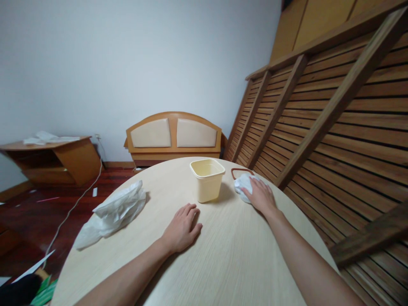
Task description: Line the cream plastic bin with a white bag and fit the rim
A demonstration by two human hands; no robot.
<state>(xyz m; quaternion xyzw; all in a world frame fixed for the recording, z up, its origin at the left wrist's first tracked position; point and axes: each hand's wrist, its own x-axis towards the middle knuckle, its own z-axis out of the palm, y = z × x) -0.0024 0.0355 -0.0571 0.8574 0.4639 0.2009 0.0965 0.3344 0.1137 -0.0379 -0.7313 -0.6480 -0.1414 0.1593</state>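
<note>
My left hand point(182, 229) lies flat on the round pale wooden table point(223, 263), fingers together and stretched forward, holding nothing. A small cream plastic bin point(208, 179) stands upright and empty just beyond it. To the bin's right, my right hand point(262, 196) rests palm down on a crumpled white cloth or tissue point(242, 185), fingers covering its near side. A thin brown ring-shaped rim point(241, 171) lies on the table behind that cloth. A crumpled white plastic bag point(111, 213) lies at the table's left side, apart from both hands.
A slatted wooden bed frame point(334, 119) leans along the right. A padded wooden headboard point(174, 138) stands against the far white wall. A low wooden shelf unit point(51, 159) sits at left, with a white cable point(76, 204) trailing over the dark red floor.
</note>
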